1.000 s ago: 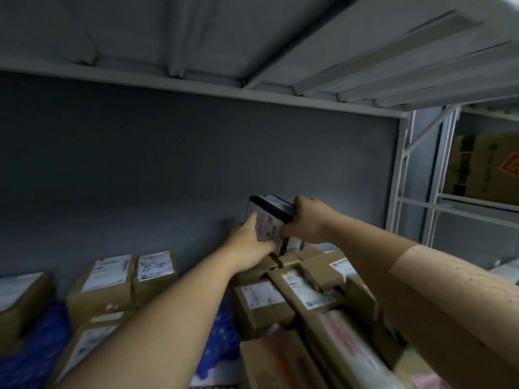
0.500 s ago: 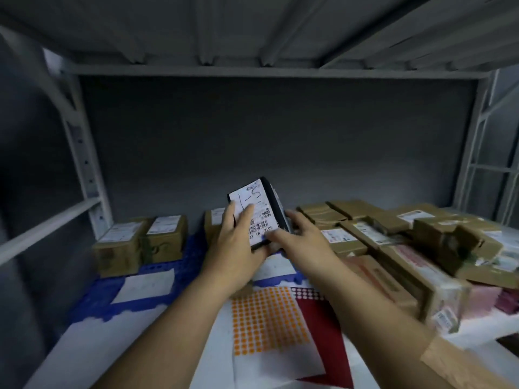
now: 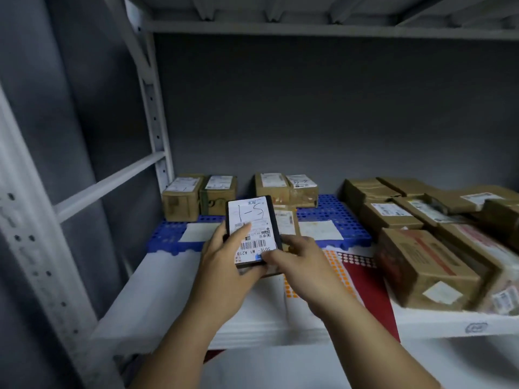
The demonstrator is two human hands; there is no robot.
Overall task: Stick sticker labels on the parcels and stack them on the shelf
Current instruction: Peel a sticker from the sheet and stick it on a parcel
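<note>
A small dark parcel with a white shipping label marked "S-1" and a barcode is held above the white shelf. My left hand grips it from below and the left, thumb across the label. My right hand pinches its lower right corner, where a small blue sticker shows. Sheets of orange and white dot stickers lie on the shelf under my hands. A brown parcel is partly hidden behind the held one.
Labelled brown parcels stand in a row at the back on a blue perforated mat. A pile of several larger brown parcels fills the right side. White shelf uprights rise on the left.
The view has swung left and down. Both hands have brought the dark parcel from the right-hand pile toward the middle front of the shelf, label now facing up.
</note>
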